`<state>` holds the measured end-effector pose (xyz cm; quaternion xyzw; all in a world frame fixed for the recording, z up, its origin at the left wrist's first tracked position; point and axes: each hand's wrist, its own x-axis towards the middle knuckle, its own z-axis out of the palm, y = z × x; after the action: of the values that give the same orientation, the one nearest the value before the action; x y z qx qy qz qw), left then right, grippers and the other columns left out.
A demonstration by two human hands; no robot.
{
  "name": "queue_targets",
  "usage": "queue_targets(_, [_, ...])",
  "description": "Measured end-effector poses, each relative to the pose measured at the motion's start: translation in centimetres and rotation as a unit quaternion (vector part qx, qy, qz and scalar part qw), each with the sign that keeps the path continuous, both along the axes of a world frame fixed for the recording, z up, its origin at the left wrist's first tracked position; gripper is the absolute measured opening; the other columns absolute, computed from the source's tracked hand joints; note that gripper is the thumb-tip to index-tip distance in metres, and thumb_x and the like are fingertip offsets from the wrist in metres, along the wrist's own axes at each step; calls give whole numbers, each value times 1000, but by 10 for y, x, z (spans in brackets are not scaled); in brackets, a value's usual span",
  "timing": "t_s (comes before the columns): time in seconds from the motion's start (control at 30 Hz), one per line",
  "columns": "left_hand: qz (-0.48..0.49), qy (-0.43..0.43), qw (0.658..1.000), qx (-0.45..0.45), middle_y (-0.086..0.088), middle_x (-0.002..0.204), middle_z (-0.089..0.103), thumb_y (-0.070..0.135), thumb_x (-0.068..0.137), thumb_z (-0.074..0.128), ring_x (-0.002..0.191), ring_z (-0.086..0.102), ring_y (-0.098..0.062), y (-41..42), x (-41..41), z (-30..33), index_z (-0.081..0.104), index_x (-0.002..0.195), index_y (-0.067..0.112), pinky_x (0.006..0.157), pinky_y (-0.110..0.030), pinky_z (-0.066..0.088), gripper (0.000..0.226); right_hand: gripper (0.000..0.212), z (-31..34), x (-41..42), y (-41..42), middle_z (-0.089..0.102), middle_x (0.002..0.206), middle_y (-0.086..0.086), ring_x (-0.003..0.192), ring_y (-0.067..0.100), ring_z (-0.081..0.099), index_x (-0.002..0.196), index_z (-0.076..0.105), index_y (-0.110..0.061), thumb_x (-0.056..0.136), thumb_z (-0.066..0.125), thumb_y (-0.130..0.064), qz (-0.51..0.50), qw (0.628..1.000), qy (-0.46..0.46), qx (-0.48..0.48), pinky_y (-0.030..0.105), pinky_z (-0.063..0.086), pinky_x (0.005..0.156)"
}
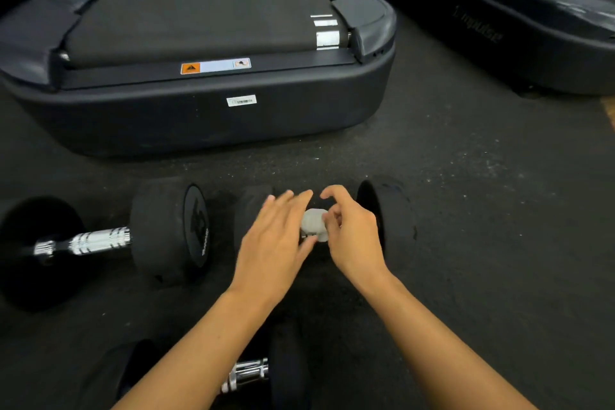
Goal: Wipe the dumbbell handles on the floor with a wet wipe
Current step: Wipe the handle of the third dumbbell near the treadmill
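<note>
Three black dumbbells with chrome handles lie on the dark floor. The left dumbbell shows its bare handle. On the middle-right dumbbell the handle is hidden by my hands and a white wet wipe wrapped around it. My right hand pinches the wipe with thumb and fingers. Just to the wipe's left is my left hand, its fingers spread and its thumb touching the wipe's lower edge. The near dumbbell lies under my forearms.
A black treadmill has its rear end just beyond the dumbbells. A second treadmill runs along the upper right. Speckled rubber floor lies open to the right.
</note>
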<state>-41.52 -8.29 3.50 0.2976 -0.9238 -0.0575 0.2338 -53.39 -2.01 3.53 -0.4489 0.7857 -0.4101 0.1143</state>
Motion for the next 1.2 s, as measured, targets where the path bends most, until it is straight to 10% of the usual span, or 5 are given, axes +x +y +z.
queue_targets(0.17, [32, -71, 997, -18, -5, 144, 40, 36, 75, 70, 138, 26, -23, -22, 29, -1, 46, 134, 12, 112, -43, 18, 69, 36, -35, 1, -6, 52, 107, 11, 98, 25, 48, 108, 63, -9, 74, 67, 2, 20, 966, 231, 112, 31, 46, 67])
queue_targets(0.3, [-20, -90, 993, 69, 7, 154, 10, 41, 85, 60, 141, -1, -5, -29, 37, -4, 19, 146, 21, 113, -26, -3, 76, 48, -59, -2, 0, 62, 115, 15, 110, 30, 58, 115, 61, 0, 69, 74, 3, 66, 945, 304, 100, 44, 40, 100])
queue_targets(0.77, [-53, -59, 990, 118, 19, 153, 3, 42, 80, 66, 137, -11, 8, -34, 41, -10, 11, 145, 30, 107, -9, -13, 86, 32, -55, 12, -37, 68, 105, 18, 99, 31, 65, 91, 70, -1, 60, 81, -1, 121, 935, 331, 39, 46, 43, 94])
queue_targets(0.97, [-54, -57, 988, 132, 20, 152, 2, 42, 80, 66, 137, -11, 8, -35, 42, -9, 12, 145, 31, 106, -8, -14, 85, 38, -61, 6, -26, 67, 110, 15, 101, 28, 64, 111, 65, 1, 76, 52, -4, 182, 923, 339, 18, 40, 40, 97])
queue_targets(1.2, [-51, -53, 988, 133, 19, 153, 5, 41, 79, 66, 137, -9, 8, -35, 41, -10, 14, 145, 31, 108, -10, -12, 84, 52, -56, 20, -30, 65, 110, 19, 103, 32, 62, 114, 62, 5, 64, 75, 4, 164, 936, 305, 65, 42, 32, 101])
